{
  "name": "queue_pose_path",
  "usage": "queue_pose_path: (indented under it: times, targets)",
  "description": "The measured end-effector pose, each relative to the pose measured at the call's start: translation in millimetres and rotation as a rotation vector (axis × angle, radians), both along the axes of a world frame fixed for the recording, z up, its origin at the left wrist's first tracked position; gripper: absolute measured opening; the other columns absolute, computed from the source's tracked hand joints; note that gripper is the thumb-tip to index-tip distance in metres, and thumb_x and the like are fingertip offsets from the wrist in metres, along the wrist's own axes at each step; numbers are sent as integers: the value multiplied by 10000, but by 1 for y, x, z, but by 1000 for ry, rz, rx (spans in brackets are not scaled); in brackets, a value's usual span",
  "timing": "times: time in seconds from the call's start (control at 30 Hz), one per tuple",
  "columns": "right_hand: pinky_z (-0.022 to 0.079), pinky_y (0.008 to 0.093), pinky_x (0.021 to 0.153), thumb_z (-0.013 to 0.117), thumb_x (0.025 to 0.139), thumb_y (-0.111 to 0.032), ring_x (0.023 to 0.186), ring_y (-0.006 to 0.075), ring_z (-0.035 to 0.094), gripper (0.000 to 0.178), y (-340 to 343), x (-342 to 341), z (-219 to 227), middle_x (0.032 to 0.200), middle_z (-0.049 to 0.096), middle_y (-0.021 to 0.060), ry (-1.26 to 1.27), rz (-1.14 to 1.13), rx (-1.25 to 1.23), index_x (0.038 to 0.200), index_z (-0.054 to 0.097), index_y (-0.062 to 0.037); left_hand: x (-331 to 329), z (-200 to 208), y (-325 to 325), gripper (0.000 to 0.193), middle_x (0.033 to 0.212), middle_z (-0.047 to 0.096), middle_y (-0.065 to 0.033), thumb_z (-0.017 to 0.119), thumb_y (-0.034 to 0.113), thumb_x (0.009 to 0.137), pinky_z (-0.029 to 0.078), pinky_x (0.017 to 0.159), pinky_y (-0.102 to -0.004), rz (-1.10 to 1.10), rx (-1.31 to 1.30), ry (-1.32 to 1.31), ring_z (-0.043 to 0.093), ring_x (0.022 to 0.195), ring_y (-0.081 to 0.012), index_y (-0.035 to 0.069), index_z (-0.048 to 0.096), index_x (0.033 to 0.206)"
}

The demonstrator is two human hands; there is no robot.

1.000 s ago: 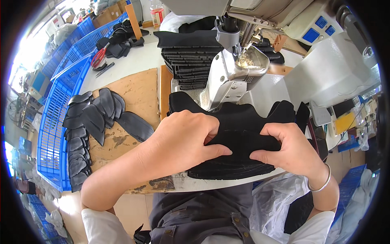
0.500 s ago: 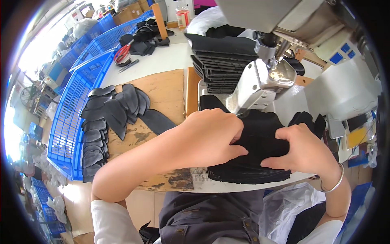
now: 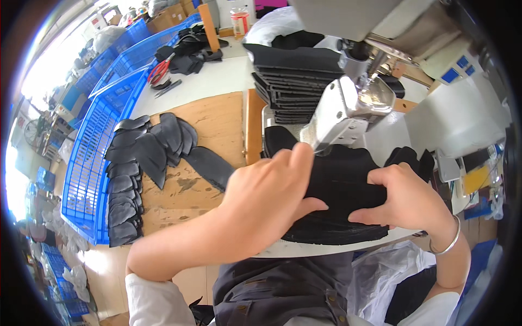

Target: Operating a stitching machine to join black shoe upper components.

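Note:
A black fabric piece (image 3: pixel 345 187) lies on the work surface below the head of a sewing machine (image 3: pixel 348 111). My right hand (image 3: pixel 410 198) is on its right part, index finger and thumb curved in a C with cloth bunched between them; its other fingers are hidden. My left hand (image 3: pixel 272 195) lies over the left part, back up. Its index finger reaches up beside the machine's metal head, and its thumb stretches apart over the cloth. The remaining left fingertips are out of sight. Another black edge (image 3: pixel 280 138) shows beyond this hand.
Behind the machine's head rises a stack of black pieces (image 3: pixel 296 81). Dark curved pieces (image 3: pixel 149 152) overlap on a worn brown board (image 3: pixel 220 117) at left, beside a blue basket (image 3: pixel 95 174). Red-handled scissors (image 3: pixel 160 70) lie farther back. A plastic bag (image 3: pixel 391 271) hangs below the table edge.
My left hand has shifted left and toward me, its index finger now straighter and pointing up. My right hand stays nearly still on the cloth. The view has shifted slightly.

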State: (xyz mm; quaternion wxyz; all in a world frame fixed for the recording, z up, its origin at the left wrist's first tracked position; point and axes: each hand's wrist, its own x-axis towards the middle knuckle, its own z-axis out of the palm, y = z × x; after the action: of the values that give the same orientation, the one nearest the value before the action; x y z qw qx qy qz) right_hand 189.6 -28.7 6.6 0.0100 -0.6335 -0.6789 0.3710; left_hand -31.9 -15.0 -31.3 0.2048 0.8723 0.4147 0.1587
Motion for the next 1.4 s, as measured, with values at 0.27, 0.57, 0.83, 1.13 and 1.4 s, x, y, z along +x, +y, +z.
queue_pose_path:
  times: [0.27, 0.57, 0.83, 1.13, 1.4]
  targets:
    - [518, 429, 697, 799, 671, -449, 721, 402, 649, 584, -4, 9, -11, 654, 599, 267, -175, 167, 286, 816, 648, 97, 30, -44, -54, 631, 1398, 465, -164, 680, 326, 770, 321, 1075, -461, -77, 403, 57, 444, 1303, -311, -6, 540, 1288]
    - [458, 281, 483, 687, 864, -247, 507, 135, 604, 303, -6, 55, -7, 589, 622, 80, 172, -101, -90, 719, 591, 0, 42, -65, -62, 711, 1416, 460, -151, 723, 386, 678, 310, 1070, -480, 33, 568, 138, 439, 1307, -305, 189, 549, 1339]
    - [440, 244, 488, 685, 874, -188, 510, 98, 591, 245, -7, 63, -13, 594, 622, 44, 182, 70, -52, 751, 569, -11, 40, -65, -62, 594, 1395, 480, -162, 679, 331, 771, 341, 1041, -480, 30, 609, 176, 467, 1280, -313, 215, 549, 1339]
    - [471, 330, 572, 692, 841, -184, 579, 210, 627, 240, -5, 61, -9, 635, 651, 119, 108, 90, -35, 744, 609, 19, 41, -66, -59, 595, 1404, 455, -202, 693, 347, 776, 320, 1045, -509, -9, 614, 185, 445, 1288, -358, 163, 558, 1325]
    - [492, 396, 604, 770, 734, -231, 684, 335, 637, 294, -22, 45, -1, 670, 620, 124, -319, 120, 306, 775, 587, -5, 46, -65, -62, 595, 1392, 450, -209, 701, 363, 745, 337, 1035, -529, 36, 581, 139, 458, 1273, -359, 165, 590, 1295]
